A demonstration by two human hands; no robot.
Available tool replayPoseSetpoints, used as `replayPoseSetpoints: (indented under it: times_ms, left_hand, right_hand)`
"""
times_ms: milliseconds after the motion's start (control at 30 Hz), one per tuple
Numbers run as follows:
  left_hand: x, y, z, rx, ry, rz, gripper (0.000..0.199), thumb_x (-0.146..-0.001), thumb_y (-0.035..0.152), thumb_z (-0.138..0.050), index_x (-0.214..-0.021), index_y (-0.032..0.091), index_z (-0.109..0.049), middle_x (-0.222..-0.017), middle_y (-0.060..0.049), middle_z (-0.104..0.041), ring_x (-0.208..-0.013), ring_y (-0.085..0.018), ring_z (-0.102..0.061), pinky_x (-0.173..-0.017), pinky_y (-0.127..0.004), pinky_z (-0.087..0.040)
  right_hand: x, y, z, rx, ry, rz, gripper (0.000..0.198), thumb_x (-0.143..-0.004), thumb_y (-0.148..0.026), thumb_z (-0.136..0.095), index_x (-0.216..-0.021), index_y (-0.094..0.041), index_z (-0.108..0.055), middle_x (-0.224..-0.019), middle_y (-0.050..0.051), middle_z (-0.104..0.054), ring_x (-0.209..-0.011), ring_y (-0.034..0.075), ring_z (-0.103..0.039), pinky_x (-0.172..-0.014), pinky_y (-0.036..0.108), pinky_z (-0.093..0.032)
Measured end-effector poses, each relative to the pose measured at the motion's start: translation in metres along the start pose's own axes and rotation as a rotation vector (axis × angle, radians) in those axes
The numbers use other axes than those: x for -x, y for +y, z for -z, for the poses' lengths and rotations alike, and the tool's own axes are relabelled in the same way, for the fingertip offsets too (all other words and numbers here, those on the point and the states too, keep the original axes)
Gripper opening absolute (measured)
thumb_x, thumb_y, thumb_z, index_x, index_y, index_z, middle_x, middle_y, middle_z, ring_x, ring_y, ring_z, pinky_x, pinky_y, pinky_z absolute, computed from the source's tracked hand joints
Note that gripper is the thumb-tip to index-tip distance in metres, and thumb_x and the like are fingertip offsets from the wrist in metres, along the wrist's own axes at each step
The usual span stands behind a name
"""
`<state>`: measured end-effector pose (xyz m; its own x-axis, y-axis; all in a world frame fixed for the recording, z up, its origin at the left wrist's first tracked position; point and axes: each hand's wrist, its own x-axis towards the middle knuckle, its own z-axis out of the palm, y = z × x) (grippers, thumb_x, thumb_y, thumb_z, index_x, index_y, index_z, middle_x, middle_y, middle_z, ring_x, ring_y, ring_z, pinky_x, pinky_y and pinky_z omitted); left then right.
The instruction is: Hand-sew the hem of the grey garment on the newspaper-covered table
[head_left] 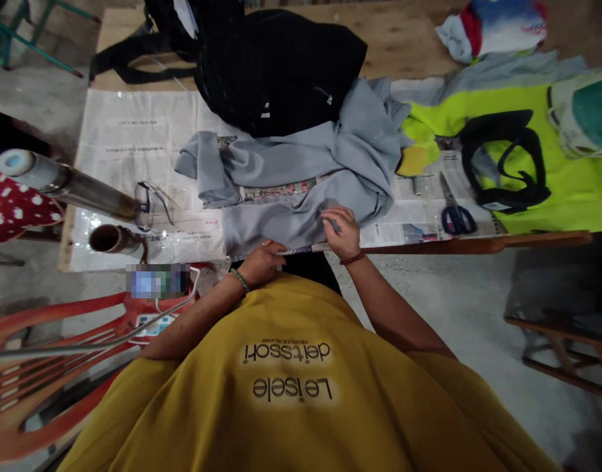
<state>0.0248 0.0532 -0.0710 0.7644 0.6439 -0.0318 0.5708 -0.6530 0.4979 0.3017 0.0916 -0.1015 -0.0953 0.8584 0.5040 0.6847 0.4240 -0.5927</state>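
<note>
A grey garment (pixel 276 223) lies rumpled on newspaper along the table's front edge, one sleeve or leg stretched toward the left. My left hand (pixel 262 263) is at the garment's near edge, fingers closed on the cloth there. Over the right part of the same cloth is my right hand (pixel 344 231), its fingers curled toward the thumb. Whatever is between those fingertips is too small to make out. Dark-handled scissors (pixel 457 213) rest on the newspaper to the right of my right hand.
A black bag (pixel 281 72) lies behind the garment. Glasses (pixel 151 203), a bottle (pixel 79 187) and a brown cup (pixel 111 239) are at left. Right are a yellow-green garment (pixel 517 164), a black strap (pixel 507 193) and an iron (pixel 589 111). A red chair (pixel 60 308) stands lower left.
</note>
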Motion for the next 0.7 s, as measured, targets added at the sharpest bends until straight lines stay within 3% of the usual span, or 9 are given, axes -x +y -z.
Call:
replayPoseSetpoints:
  times_ms: [133,300,500,700]
  left_hand:
    - [-0.004,0.001,0.001,0.056,0.045,0.022,0.033,-0.089,0.003,-0.051,-0.096,0.018,-0.079,-0.112,-0.012,-0.073,-0.101,-0.021,-0.064,-0.096,-0.038,-0.051]
    - [-0.025,0.012,0.013,0.017,-0.004,0.204,0.028,-0.098,0.016,-0.049,-0.109,0.016,-0.076,-0.098,-0.011,-0.074,-0.094,-0.022,-0.067,-0.093,-0.036,-0.051]
    - [-0.060,0.028,0.024,-0.109,-0.179,0.376,0.031,-0.101,0.024,-0.045,-0.104,0.017,-0.075,-0.113,-0.012,-0.071,-0.094,-0.022,-0.069,-0.078,-0.030,-0.050]
    - [-0.071,0.031,0.023,-0.170,-0.263,0.387,0.030,-0.099,0.023,-0.048,-0.115,0.016,-0.072,-0.119,-0.014,-0.069,-0.098,-0.025,-0.070,-0.078,-0.031,-0.052]
  right_hand:
    - [0.037,-0.017,0.012,0.092,-0.095,0.039,0.020,-0.095,-0.024,-0.055,-0.097,-0.024,-0.075,-0.100,0.008,-0.074,-0.103,0.024,-0.066,-0.097,0.047,-0.052]
    - [0.073,-0.018,0.005,0.097,-0.233,0.070,0.023,-0.094,-0.022,-0.055,-0.105,-0.025,-0.075,-0.109,0.008,-0.074,-0.118,0.026,-0.061,-0.105,0.050,-0.047]
    - [0.081,-0.010,-0.001,0.114,-0.198,0.101,0.025,-0.095,-0.020,-0.053,-0.107,-0.024,-0.074,-0.111,0.007,-0.074,-0.120,0.024,-0.062,-0.103,0.048,-0.049]
    - [0.083,-0.007,-0.004,0.099,-0.205,0.063,0.028,-0.094,-0.019,-0.052,-0.108,-0.025,-0.075,-0.112,0.007,-0.074,-0.121,0.024,-0.062,-0.105,0.050,-0.049]
